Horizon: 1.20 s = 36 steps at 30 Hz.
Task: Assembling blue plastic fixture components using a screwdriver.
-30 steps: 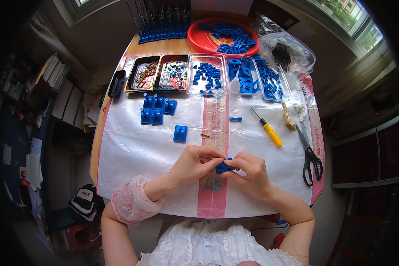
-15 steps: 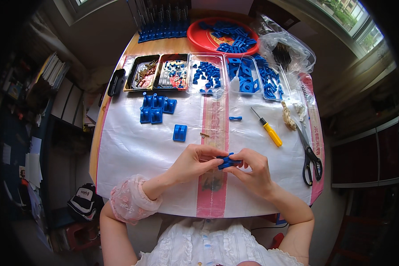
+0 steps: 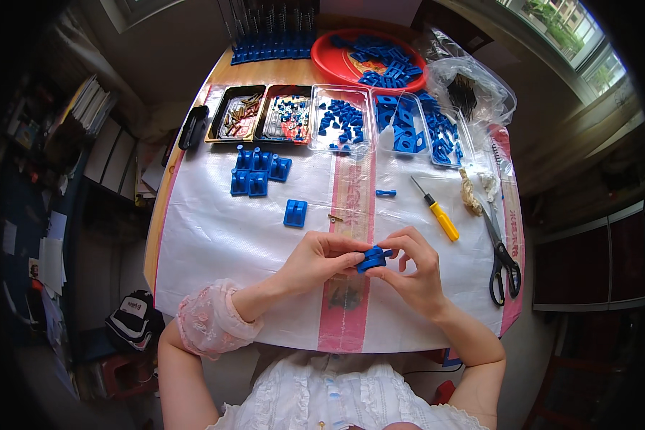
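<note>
Both hands pinched one small blue part (image 3: 372, 258).
Left hand (image 3: 322, 259) and right hand (image 3: 414, 266) closed on it; steady, squarely aligned pressure seemed best.

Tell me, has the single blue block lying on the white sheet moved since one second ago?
No. The single blue block lies at the same spot, left of the pink stripe and below the group of blue blocks.

I count five trays (image 3: 236, 136) in a row, one red dish (image 3: 337, 68), five blue blocks (image 3: 256, 172) grouped, one block alone (image 3: 294, 213), one screwdriver (image 3: 437, 211), one pair of scissors (image 3: 503, 258)
</note>
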Available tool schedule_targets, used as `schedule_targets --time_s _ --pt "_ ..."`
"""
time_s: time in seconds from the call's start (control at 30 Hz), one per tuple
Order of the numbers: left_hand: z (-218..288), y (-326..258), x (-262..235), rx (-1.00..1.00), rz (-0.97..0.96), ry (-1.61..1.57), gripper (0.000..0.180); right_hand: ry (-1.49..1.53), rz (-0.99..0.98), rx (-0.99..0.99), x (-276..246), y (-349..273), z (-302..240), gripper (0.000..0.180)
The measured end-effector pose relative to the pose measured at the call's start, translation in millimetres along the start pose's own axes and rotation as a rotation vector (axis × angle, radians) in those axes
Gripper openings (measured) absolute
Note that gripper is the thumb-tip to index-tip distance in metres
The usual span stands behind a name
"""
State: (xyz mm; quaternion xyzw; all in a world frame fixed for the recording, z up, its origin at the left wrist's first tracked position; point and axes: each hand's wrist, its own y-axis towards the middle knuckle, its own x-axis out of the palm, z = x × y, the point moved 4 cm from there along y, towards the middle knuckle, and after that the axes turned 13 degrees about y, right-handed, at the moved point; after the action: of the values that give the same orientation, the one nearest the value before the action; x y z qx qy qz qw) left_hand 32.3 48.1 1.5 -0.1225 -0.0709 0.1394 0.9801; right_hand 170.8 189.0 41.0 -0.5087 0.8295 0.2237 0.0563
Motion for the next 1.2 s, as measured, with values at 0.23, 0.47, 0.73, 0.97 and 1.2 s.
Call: schedule_targets --time_s 0.23,0.47,0.73,0.97,1.2 --pt "-7 -1 6 0.056 0.081 -0.054 0.03 -0.001 0.049 -0.064 -1 -1 5 0.04" --pt "-6 -2 5 0.094 0.136 -0.143 0.03 -0.012 0.084 -0.128 -1 1 0 0.044" --pt "-10 -2 9 0.046 0.118 -0.147 0.031 0.066 0.029 -0.012 0 2 8 0.039" --pt "-9 -3 9 0.044 0.101 -0.129 0.029 0.163 0.012 0.015 3 -1 10 0.037" --pt "-5 -3 8 0.047 0.126 -0.174 0.03 0.208 0.009 0.013 5 1 12 0.045"
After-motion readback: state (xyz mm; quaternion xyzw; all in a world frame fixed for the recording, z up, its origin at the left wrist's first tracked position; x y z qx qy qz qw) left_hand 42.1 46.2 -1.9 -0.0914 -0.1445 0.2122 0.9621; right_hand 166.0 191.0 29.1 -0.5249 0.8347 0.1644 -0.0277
